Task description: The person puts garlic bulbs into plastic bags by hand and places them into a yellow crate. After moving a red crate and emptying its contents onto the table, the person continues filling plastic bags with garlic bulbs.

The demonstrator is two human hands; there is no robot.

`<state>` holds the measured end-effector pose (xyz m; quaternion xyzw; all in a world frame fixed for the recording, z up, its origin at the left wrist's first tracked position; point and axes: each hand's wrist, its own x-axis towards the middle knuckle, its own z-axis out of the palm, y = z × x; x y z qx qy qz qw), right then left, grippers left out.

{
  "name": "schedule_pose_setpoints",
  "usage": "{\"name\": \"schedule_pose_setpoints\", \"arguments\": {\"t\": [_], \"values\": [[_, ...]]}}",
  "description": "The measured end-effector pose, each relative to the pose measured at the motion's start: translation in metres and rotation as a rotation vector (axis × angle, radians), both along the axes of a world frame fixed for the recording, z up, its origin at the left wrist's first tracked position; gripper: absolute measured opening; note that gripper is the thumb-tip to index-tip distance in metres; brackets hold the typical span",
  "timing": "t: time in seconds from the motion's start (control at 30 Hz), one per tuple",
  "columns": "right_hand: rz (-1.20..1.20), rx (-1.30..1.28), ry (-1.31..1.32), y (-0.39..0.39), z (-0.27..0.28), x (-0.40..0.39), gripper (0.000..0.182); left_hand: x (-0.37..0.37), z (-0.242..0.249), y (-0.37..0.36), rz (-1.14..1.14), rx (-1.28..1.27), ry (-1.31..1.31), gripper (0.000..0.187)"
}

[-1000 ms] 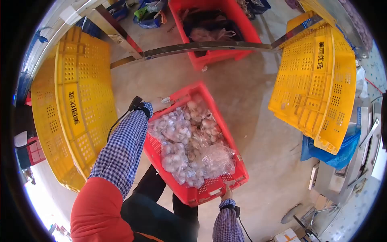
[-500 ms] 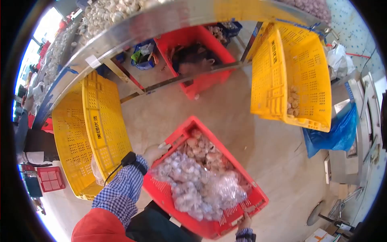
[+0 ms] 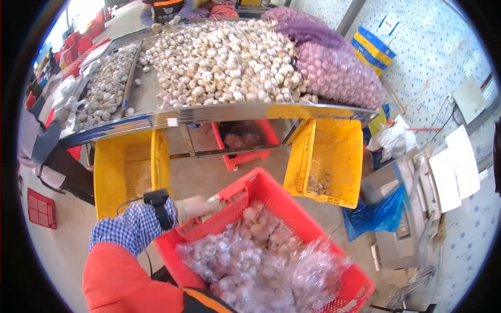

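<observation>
My left hand is closed on the rim of a red plastic crate, at its upper left side. The crate is tilted in front of my body. Inside lie clear plastic bags holding what look like garlic bulbs, and a crumpled clear bag is on the right. Pinkish-brown netted bulbs fill the far part. My right hand is out of view; the crate's near right end runs toward the frame edge.
Ahead stands a metal-edged table heaped with garlic bulbs and a purple net sack of bulbs. Yellow crates and another red crate are under it. A blue bag hangs at right. People are at the back and left.
My view has lifted, bringing the garlic-covered table into sight. The red crate appears lower and larger. My left hand still holds it; my right hand has dropped out of view.
</observation>
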<state>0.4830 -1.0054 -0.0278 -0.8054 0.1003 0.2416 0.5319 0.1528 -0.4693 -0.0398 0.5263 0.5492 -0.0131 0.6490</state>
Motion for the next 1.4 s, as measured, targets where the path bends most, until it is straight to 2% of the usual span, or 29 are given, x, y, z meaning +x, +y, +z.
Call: {"name": "schedule_pose_setpoints", "arguments": {"t": [0.17,0.23,0.33,0.43,0.5,0.53,0.57,0.63,0.67,0.7,0.73,0.77,0.8,0.83,0.87,0.9,0.97,1.0,1.07,1.1,1.13,1.2,1.23,1.27,1.3,1.33,1.37,1.4], "values": [[0.107,0.153,-0.228,0.007,0.118,-0.008,0.033,-0.007,0.112,0.002,-0.042,0.173,-0.351,0.037],[0.113,0.244,-0.305,0.043,0.172,-0.031,0.038,-0.009,0.151,0.026,-0.038,0.221,-0.489,0.037],[0.047,0.345,-0.445,0.122,0.268,-0.100,0.050,-0.013,0.204,0.077,0.002,0.332,-0.521,0.035],[0.062,0.250,-0.561,0.171,0.336,-0.120,0.056,-0.008,0.226,0.154,0.042,0.185,-0.692,0.039],[0.116,0.370,-0.455,0.221,0.388,-0.135,0.065,0.006,0.239,0.225,0.070,0.209,-0.746,0.044],[0.267,0.402,-0.572,0.250,0.409,-0.137,0.041,0.009,0.241,0.253,0.064,0.127,-0.831,0.047],[0.417,0.418,-0.674,0.279,0.432,-0.142,0.021,0.026,0.220,0.295,0.009,0.087,-0.917,0.047],[0.227,0.590,-0.690,0.378,0.460,-0.162,0.036,0.058,0.175,0.364,0.040,0.186,-0.933,0.054],[0.232,0.581,-0.695,0.404,0.474,-0.144,0.036,0.060,0.176,0.367,0.140,0.174,-0.859,0.054],[0.374,0.629,-0.532,0.425,0.495,-0.111,0.034,0.063,0.184,0.371,0.236,0.172,-0.787,0.054],[0.511,0.663,-0.360,0.458,0.512,-0.105,0.032,0.065,0.177,0.379,0.129,0.285,-0.620,0.055],[0.397,0.701,-0.423,0.478,0.524,-0.103,0.028,0.074,0.168,0.385,0.134,0.247,-0.618,0.055],[0.398,0.604,-0.610,0.496,0.531,-0.107,0.026,0.079,0.148,0.387,0.140,0.213,-0.694,0.055],[0.621,0.518,-0.686,0.503,0.539,-0.084,0.035,0.079,0.131,0.391,0.139,0.197,-0.763,0.055],[0.697,0.468,-0.699,0.526,0.557,-0.085,0.037,0.057,0.154,0.380,0.113,0.109,-0.725,0.056],[0.768,0.416,-0.662,0.553,0.574,-0.090,0.040,0.067,0.125,0.393,0.232,0.155,-0.713,0.054],[0.925,0.306,-0.608,0.604,0.605,-0.092,0.046,0.046,0.103,0.408,-0.103,0.985,-0.944,0.057],[0.912,0.286,-0.638,0.625,0.612,-0.089,0.045,0.036,0.095,0.418,-0.103,1.039,-0.977,0.053],[0.994,0.223,-0.730,0.648,0.618,-0.083,0.045,0.017,0.090,0.448,0.137,0.455,-0.817,0.047],[1.032,0.193,-0.779,0.660,0.621,-0.079,0.045,-0.001,0.093,0.459,0.222,0.324,-0.734,0.044],[1.157,0.113,-0.960,0.664,0.628,-0.068,0.046,-0.022,0.096,0.462,0.277,0.319,-0.680,0.041],[1.217,0.030,-1.009,0.683,0.637,-0.093,0.048,-0.078,0.133,0.440,0.345,0.565,-0.670,0.040],[1.247,-0.010,-1.035,0.694,0.640,-0.109,0.050,-0.098,0.139,0.426,0.329,0.585,-0.662,0.048],[1.354,-0.050,-1.178,0.700,0.640,-0.123,0.050,-0.105,0.142,0.405,0.363,0.432,-0.737,0.058],[1.357,-0.049,-1.202,0.708,0.638,-0.134,0.050,-0.120,0.162,0.376,0.283,0.402,-0.974,0.065],[1.359,-0.048,-1.225,0.717,0.635,-0.147,0.050,-0.123,0.170,0.347,0.286,0.331,-1.091,0.072],[1.361,-0.047,-1.249,0.726,0.632,-0.159,0.051,-0.106,0.153,0.321,0.337,0.444,-1.140,0.085],[1.095,0.008,-1.109,0.746,0.629,-0.183,0.037,-0.096,0.127,0.305,0.412,0.577,-1.115,0.091]]}}
